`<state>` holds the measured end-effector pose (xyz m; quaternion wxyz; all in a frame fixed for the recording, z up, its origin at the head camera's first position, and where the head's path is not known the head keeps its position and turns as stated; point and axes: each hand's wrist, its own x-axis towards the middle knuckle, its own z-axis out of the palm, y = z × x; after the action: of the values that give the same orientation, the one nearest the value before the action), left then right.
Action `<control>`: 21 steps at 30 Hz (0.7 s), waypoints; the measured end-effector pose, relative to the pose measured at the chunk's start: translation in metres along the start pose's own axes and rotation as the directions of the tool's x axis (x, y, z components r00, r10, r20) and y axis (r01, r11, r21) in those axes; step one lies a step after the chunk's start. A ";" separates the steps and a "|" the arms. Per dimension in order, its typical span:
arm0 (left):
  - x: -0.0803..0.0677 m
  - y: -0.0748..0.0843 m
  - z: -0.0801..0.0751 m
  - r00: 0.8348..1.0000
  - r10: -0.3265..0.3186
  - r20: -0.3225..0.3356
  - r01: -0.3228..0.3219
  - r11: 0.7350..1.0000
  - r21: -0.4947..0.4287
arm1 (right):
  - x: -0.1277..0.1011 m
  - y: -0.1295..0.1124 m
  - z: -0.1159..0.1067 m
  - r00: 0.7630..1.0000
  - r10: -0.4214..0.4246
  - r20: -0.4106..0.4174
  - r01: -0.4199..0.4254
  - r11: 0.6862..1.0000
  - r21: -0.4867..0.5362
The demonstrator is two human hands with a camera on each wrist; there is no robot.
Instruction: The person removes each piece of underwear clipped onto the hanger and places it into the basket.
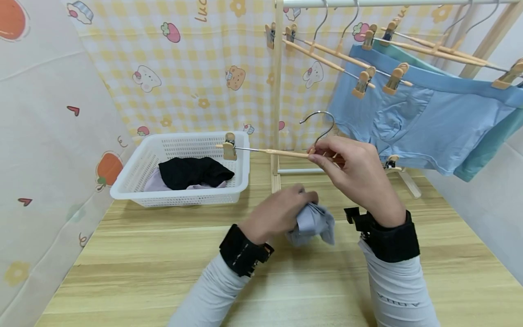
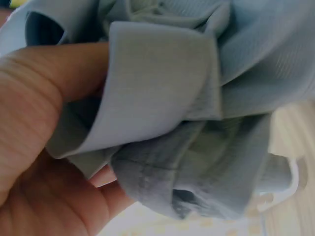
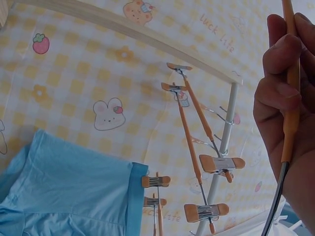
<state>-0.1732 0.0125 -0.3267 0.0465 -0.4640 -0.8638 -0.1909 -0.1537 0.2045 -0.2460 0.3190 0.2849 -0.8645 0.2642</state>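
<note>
**Grey garment bunched in one hand, clip hanger held in the other**

The left hand [image 1: 282,210] hovers just above the wooden table [image 1: 135,268], its fingers curled tight round a crumpled grey-blue garment [image 1: 312,223]. The cloth spills out to the right of the fist and hangs below it, close to the tabletop. In the left wrist view the fabric shows as soft, finely ribbed knit with a folded, stitched hem, the thumb pressing into its folds.

The right hand [image 1: 355,170] is raised above and to the right of the garment, pinching the wooden bar of a clip hanger [image 1: 265,151] near the base of its metal hook. The bar runs level to the left, ending in a wooden clip that sits over the rim of a white plastic basket [image 1: 135,175]. The basket holds a black garment [image 1: 192,171] and something pale lilac beneath it.

Behind the hands, light blue underpants [image 1: 421,122] hang clipped on a wooden drying rack [image 1: 277,91] along with empty hangers.
</note>
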 end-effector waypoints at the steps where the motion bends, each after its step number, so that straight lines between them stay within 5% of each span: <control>1: -0.002 -0.004 -0.004 0.999 -0.008 -0.044 0.007 1.000 -0.019 | 0.000 0.000 0.000 1.000 0.001 -0.001 -0.001 1.000 0.000; 6: -0.011 -0.022 -0.026 0.964 -0.153 -0.216 0.130 0.985 -0.117 | 0.001 0.000 0.000 1.000 0.002 -0.004 -0.002 1.000 -0.006; 10: -0.019 -0.034 -0.041 0.900 -0.300 -0.315 0.249 0.949 -0.193 | 0.001 -0.001 -0.001 1.000 0.001 -0.002 -0.001 1.000 -0.007; 15: -0.032 -0.052 -0.055 0.786 -0.388 -0.481 0.341 0.922 -0.185 | 0.000 -0.001 -0.002 1.000 -0.001 -0.012 0.000 1.000 -0.017; 19: -0.043 -0.066 -0.066 0.662 -0.442 -0.605 0.402 0.891 -0.211 | 0.000 -0.001 -0.002 1.000 -0.002 -0.020 0.002 1.000 -0.016; 21: -0.050 -0.070 -0.071 0.598 -0.504 -0.623 0.459 0.853 -0.250 | -0.001 -0.001 -0.002 1.000 -0.003 -0.022 0.003 1.000 -0.016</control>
<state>-0.2094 -0.0882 -0.2945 0.2849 -0.1147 -0.8739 -0.3768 -0.1522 0.2052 -0.2450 0.3312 0.2807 -0.8626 0.2598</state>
